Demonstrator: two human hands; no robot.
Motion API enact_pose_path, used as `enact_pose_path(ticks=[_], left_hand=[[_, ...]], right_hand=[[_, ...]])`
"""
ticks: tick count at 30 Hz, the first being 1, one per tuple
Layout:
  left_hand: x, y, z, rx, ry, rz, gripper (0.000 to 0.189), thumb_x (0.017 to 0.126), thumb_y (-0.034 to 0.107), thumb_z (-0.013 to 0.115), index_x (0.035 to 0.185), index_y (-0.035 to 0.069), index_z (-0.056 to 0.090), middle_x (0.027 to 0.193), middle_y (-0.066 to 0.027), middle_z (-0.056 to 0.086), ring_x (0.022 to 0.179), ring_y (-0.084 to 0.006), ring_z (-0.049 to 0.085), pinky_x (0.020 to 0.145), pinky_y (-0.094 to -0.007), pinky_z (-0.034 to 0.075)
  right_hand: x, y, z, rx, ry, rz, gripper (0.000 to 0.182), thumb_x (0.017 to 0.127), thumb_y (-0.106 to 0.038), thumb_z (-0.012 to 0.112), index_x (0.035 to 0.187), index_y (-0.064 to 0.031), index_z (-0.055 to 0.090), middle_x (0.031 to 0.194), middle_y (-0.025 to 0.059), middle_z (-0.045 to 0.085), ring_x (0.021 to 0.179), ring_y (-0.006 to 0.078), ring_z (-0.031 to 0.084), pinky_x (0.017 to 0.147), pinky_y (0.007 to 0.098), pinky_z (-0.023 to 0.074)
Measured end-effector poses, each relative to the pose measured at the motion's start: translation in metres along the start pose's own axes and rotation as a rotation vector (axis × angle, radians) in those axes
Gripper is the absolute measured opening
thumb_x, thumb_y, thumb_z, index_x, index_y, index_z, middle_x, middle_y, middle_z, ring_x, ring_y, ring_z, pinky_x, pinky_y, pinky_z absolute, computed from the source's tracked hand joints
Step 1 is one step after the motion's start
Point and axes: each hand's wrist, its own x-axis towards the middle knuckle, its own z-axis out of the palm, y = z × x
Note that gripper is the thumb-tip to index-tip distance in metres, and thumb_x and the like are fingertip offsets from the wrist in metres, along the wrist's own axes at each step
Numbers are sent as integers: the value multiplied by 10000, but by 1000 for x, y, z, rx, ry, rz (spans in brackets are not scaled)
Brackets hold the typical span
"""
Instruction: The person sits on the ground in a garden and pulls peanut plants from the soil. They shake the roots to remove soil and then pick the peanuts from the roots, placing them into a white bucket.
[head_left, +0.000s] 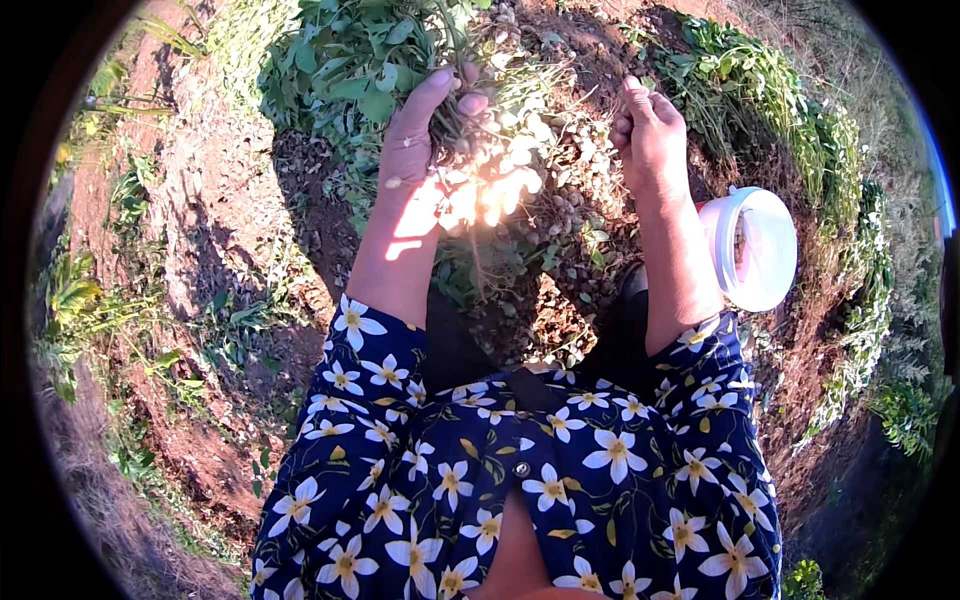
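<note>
My left hand grips a bunch of uprooted peanut plants by the stems, its leafy tops spreading up and to the left. Peanut pods and roots hang at the lower end of the bunch, partly washed out by bright sun. Apart from it on the right is my right hand, its fingers curled in and its thumb pressed against the index finger. Whether pods are inside that fist is hidden. Between the hands and below lies a pile of peanut pods with roots and leaves.
A translucent plastic bucket stands beside my right forearm, with some contents dimly visible inside. More pulled plants lie in a row along the right. Bare reddish soil with scattered leaves stretches to the left. A dark shoe shows below my right forearm.
</note>
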Motion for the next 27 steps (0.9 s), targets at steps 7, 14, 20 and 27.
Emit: enact_pose_path(ticks=[7, 14, 20, 27], left_hand=[[5, 7, -2, -43, 33, 62, 294, 839, 257, 682, 1014, 37, 597, 753, -44, 616, 636, -118, 606, 450, -209, 512], [9, 0, 0, 68, 148, 183, 237, 811, 191, 706, 976, 39, 629, 813, -38, 651, 663, -125, 641, 532, -231, 525], [-5, -10, 18, 45, 168, 134, 162, 824, 178, 694, 920, 54, 651, 811, -16, 635, 704, -95, 601, 620, -239, 506], [0, -16, 23, -84, 103, -50, 192, 838, 177, 672, 980, 65, 609, 858, -34, 625, 771, -151, 616, 616, -272, 514]], right_hand=[[-51, -3, 29, 146, -351, 465, 118, 894, -61, 560, 1006, -21, 566, 814, 52, 615, 632, 139, 604, 553, 244, 534], [-78, 6, 53, -475, -510, -210, 265, 857, -289, 709, 901, -43, 619, 689, -54, 527, 602, 30, 436, 540, 203, 376], [-64, -1, 57, -209, -339, -42, 198, 881, -225, 685, 815, -45, 636, 662, -72, 547, 589, 13, 428, 515, 184, 347], [-52, 7, 52, -76, -214, 104, 246, 867, -222, 702, 683, -91, 605, 611, -89, 507, 554, 10, 374, 500, 195, 295]])
